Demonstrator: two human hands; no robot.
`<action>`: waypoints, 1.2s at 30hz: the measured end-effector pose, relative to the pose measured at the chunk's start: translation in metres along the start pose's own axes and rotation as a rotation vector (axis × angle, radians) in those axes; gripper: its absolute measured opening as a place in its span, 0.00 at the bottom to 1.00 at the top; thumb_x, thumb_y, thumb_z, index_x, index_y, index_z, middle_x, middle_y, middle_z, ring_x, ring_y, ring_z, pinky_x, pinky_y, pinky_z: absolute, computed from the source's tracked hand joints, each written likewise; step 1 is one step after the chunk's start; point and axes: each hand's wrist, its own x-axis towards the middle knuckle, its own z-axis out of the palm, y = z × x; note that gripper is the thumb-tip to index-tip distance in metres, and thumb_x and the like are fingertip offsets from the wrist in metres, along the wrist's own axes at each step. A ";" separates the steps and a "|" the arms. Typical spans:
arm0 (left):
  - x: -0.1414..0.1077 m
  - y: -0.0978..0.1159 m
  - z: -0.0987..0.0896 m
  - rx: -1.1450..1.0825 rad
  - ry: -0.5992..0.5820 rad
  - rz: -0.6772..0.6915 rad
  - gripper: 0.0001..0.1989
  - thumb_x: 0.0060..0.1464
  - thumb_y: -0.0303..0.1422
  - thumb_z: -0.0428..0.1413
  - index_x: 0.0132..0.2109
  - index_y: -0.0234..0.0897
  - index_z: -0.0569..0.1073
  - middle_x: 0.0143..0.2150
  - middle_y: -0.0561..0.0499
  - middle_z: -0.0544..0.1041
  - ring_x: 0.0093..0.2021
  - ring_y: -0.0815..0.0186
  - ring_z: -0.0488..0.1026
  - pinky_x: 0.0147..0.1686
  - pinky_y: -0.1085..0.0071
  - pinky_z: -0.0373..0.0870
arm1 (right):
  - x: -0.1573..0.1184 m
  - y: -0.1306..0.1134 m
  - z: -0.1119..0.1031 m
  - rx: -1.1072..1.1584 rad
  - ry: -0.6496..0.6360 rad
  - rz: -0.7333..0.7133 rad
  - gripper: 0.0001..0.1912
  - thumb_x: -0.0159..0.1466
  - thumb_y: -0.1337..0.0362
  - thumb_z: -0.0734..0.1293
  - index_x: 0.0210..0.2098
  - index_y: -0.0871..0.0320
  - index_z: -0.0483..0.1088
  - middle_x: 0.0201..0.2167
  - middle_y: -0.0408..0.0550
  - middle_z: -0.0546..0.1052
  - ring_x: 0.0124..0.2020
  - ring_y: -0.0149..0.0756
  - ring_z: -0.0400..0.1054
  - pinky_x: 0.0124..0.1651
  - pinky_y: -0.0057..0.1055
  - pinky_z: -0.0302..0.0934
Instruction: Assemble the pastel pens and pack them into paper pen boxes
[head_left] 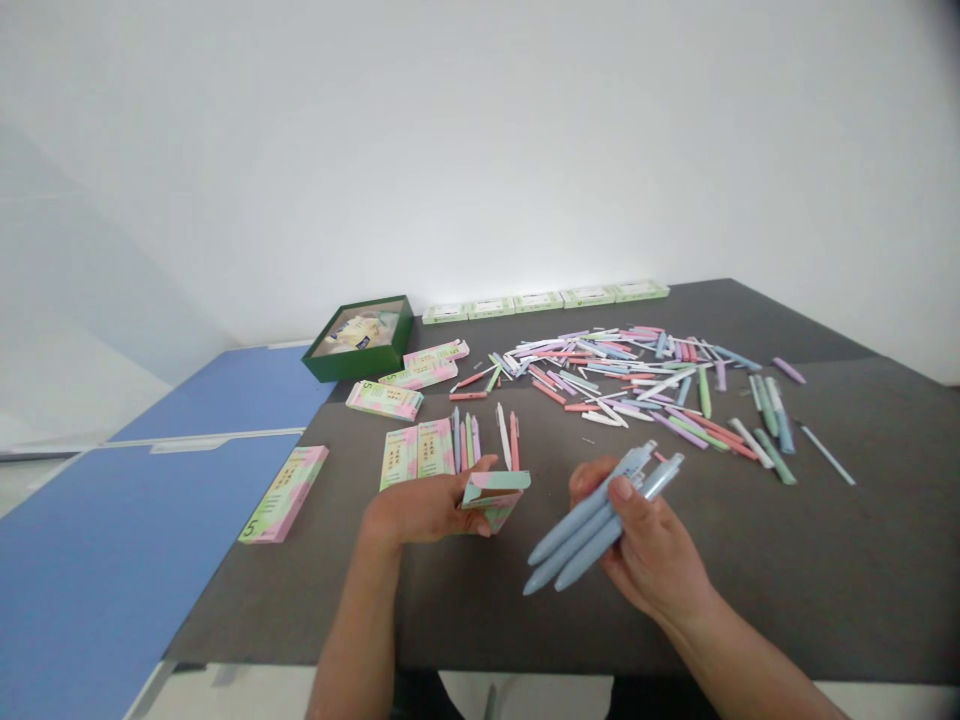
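Observation:
Three light-blue pens (589,530) are fanned out in my right hand (649,545), their tips pointing down to the left. My left hand (431,508) grips a small pink and green box (495,497), whose open flap end faces me. The pen tips are a little right of the box, not touching it. Just beyond my left hand, two similar boxes (416,452) lie side by side, with blue, green and purple pens (466,440) next to them. A white pen (503,437) and a red pen (514,440) lie further right.
Many loose coloured pens (600,365) are heaped across the table (862,560). A green box (390,355) with packets inside stands at the back left. Several flat boxes (536,302) line the back edge; one pink and green box (285,495) lies near the left edge.

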 end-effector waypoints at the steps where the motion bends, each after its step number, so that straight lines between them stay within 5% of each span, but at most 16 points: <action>1: 0.000 0.001 0.000 0.001 -0.001 0.006 0.26 0.54 0.35 0.55 0.60 0.51 0.60 0.64 0.57 0.56 0.56 0.56 0.61 0.51 0.71 0.57 | 0.000 -0.006 0.003 -0.013 -0.068 -0.046 0.14 0.61 0.51 0.61 0.34 0.55 0.65 0.23 0.42 0.64 0.17 0.28 0.55 0.16 0.25 0.51; 5: 0.000 0.004 -0.001 0.009 -0.012 0.010 0.23 0.55 0.35 0.54 0.58 0.46 0.63 0.57 0.55 0.66 0.52 0.58 0.65 0.48 0.73 0.60 | 0.015 -0.027 0.012 -0.171 -0.234 -0.242 0.11 0.60 0.55 0.64 0.37 0.55 0.68 0.28 0.45 0.68 0.23 0.31 0.62 0.23 0.29 0.58; 10: 0.000 0.005 -0.004 0.026 -0.036 -0.017 0.26 0.55 0.36 0.55 0.60 0.48 0.60 0.53 0.54 0.70 0.46 0.60 0.69 0.44 0.72 0.63 | 0.044 -0.043 0.014 -0.408 -0.215 -0.399 0.10 0.61 0.56 0.63 0.37 0.56 0.68 0.25 0.44 0.69 0.23 0.31 0.63 0.24 0.28 0.59; 16: -0.001 0.007 -0.004 0.022 -0.032 -0.027 0.28 0.55 0.36 0.55 0.62 0.47 0.58 0.48 0.55 0.74 0.45 0.60 0.69 0.43 0.72 0.63 | 0.057 -0.060 0.019 -0.668 -0.385 -0.425 0.08 0.62 0.60 0.63 0.38 0.56 0.69 0.27 0.44 0.71 0.26 0.32 0.65 0.28 0.29 0.60; 22: 0.000 0.009 -0.005 0.028 -0.044 -0.034 0.28 0.54 0.36 0.55 0.61 0.49 0.58 0.43 0.57 0.75 0.43 0.62 0.70 0.41 0.74 0.63 | 0.061 -0.072 0.019 -0.628 -0.464 -0.520 0.09 0.60 0.57 0.64 0.37 0.54 0.71 0.29 0.46 0.72 0.29 0.36 0.66 0.32 0.32 0.60; 27: 0.002 0.008 -0.004 0.044 -0.042 -0.097 0.18 0.53 0.37 0.55 0.52 0.44 0.70 0.38 0.55 0.77 0.38 0.61 0.71 0.36 0.74 0.64 | 0.063 -0.070 0.007 -0.656 -0.634 -0.493 0.11 0.59 0.56 0.65 0.38 0.54 0.72 0.31 0.47 0.73 0.31 0.37 0.67 0.34 0.34 0.62; 36: 0.003 0.010 -0.005 0.026 -0.037 -0.090 0.15 0.53 0.38 0.55 0.48 0.42 0.71 0.40 0.56 0.77 0.40 0.63 0.72 0.37 0.75 0.64 | 0.066 -0.073 -0.004 -0.579 -0.679 -0.500 0.11 0.59 0.57 0.65 0.40 0.54 0.72 0.34 0.49 0.74 0.36 0.40 0.68 0.38 0.38 0.62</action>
